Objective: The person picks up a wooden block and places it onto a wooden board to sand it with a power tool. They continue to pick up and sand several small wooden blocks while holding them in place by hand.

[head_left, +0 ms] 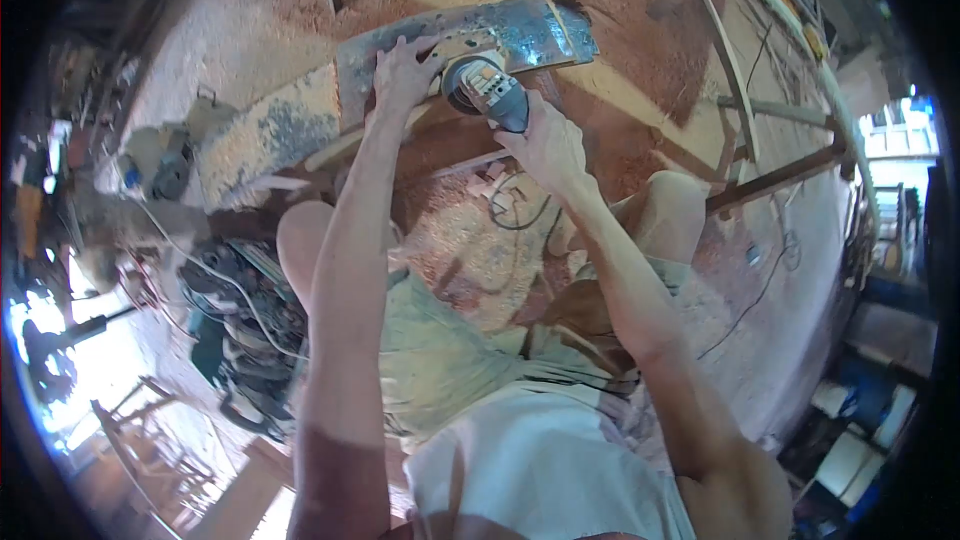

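Note:
My right hand (pixel 548 145) is wrapped around the grey rear body of an angle grinder (pixel 495 92). The grinder's round head rests at the near edge of a pale wooden piece (pixel 468 43), partly covering it. At that piece's left end, my left hand (pixel 403 75) grips it, with fingers bent and somewhat apart. Beneath both lies a worn bench top (pixel 365 55) with a shiny, scratched metal-like surface. How far the wood reaches under the grinder and my left palm is hidden.
Left of the bench, a dusty board (pixel 270 135) lies near another power tool (pixel 170 175). A dark machine (pixel 245 330) with cables stands beside my left leg. Sawdust and wood scraps (pixel 490 185) cover the floor. A wooden frame (pixel 780 175) stands at right.

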Available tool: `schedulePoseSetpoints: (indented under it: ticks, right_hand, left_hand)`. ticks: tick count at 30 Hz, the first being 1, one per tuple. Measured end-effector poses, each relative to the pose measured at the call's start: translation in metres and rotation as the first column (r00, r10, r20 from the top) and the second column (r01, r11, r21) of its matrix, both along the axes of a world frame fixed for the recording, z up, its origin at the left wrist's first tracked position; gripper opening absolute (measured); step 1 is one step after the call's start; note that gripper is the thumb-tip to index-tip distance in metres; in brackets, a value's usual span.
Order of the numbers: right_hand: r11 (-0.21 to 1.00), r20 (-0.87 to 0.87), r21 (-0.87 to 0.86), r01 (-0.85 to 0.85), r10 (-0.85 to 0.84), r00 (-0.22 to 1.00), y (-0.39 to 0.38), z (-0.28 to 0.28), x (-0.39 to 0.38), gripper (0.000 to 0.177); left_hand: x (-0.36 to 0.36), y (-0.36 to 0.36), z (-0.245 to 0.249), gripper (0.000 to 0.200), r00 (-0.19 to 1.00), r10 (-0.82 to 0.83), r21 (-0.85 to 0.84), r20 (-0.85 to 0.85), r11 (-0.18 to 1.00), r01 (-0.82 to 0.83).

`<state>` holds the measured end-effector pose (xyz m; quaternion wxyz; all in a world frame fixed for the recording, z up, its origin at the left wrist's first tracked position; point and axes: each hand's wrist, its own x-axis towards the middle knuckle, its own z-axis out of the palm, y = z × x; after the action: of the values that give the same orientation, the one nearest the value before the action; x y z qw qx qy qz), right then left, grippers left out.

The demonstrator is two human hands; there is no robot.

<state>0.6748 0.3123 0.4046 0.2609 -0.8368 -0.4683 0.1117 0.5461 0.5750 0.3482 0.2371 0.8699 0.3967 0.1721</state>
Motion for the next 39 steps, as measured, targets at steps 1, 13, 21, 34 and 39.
schedulePoseSetpoints:
  ticks: [1,13,21,34,39]
  right_hand:
    - [1.000,0.009,0.015,0.008,-0.008,1.000,0.000,-0.001,0.002,0.062]
    - [0.896,-0.335,0.246,0.371,-0.281,0.900,-0.045,0.050,0.070,0.061]
    - [0.934,-0.347,0.222,0.281,-0.194,0.918,-0.054,-0.001,0.125,0.069]
    - [0.985,-0.304,-0.014,0.170,-0.166,0.938,-0.044,-0.060,0.178,0.060]
    - [0.958,-0.335,0.196,0.210,-0.136,0.932,-0.041,0.012,0.066,0.038]
  left_hand:
    - [-0.002,-0.002,0.005,0.054,1.000,-0.016,-0.014,-0.006,1.000,0.015]
    - [0.031,-0.058,-0.017,0.039,0.941,-0.261,0.610,0.215,0.789,0.079]
    - [0.027,-0.044,-0.038,0.040,0.921,-0.291,0.695,0.259,0.718,0.032]
    - [0.005,-0.061,-0.046,0.016,0.951,-0.307,0.744,0.030,0.643,0.184]
    - [0.016,-0.052,-0.073,0.008,0.931,-0.323,0.654,0.171,0.744,0.137]
